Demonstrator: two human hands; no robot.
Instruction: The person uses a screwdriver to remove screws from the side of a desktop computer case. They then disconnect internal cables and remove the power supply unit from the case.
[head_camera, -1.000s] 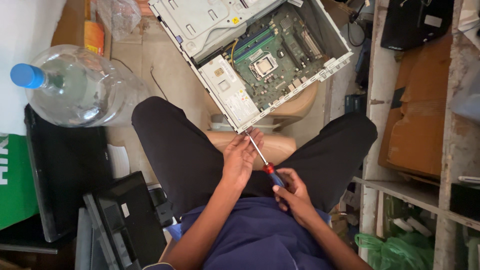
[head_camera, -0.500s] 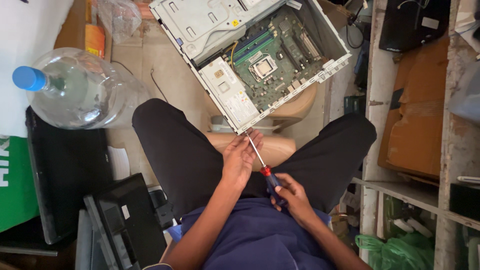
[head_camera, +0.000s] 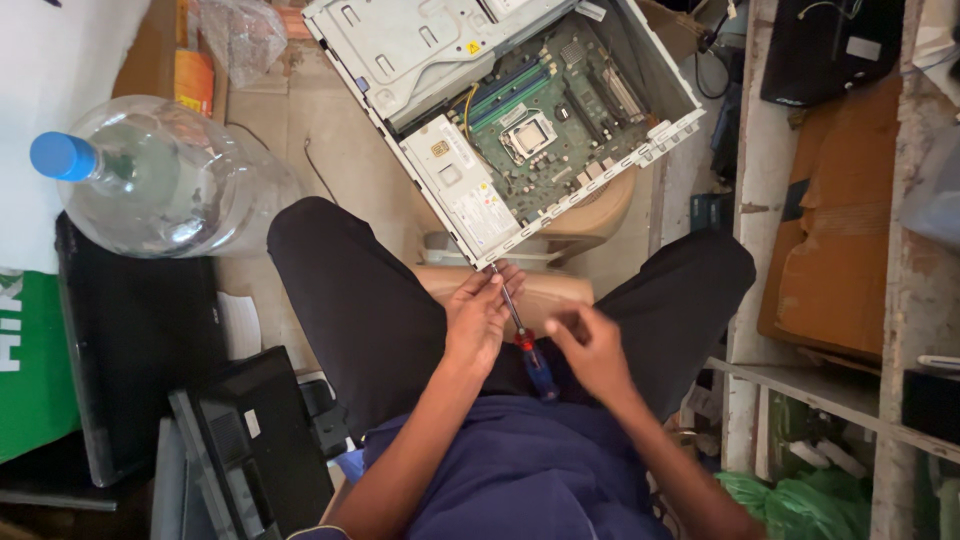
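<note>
- The screwdriver (head_camera: 520, 330) is held over the lap, between the thighs, with its metal shaft slanting up and away toward the near corner of the open computer case (head_camera: 500, 120).
- The left hand (head_camera: 478, 318) is closed lightly around the upper shaft; the fingertips are pinched near the tip, apparently so that the tip can be steadied or something small kept on it. What, if anything, is pinched there cannot be told.
- The right hand (head_camera: 592, 350) is placed just beside the red-and-blue handle, which lies below and to the inside of it. The fingers are loosely curled and partly open; whether the handle is actually touched cannot be told.
- Both forearms are drawn in from the body, elbows bent, wrists converging over the tool, a pose suited to fine work close to the torso.
- The case is laid on its side on a tan stool (head_camera: 590, 215), just beyond the grip, so that the green motherboard (head_camera: 560, 130) is exposed upward.
- A large clear water bottle (head_camera: 160, 180) with a blue cap lies well to the left of the grip; dark flat monitors (head_camera: 140, 330) are stacked below it.
</note>
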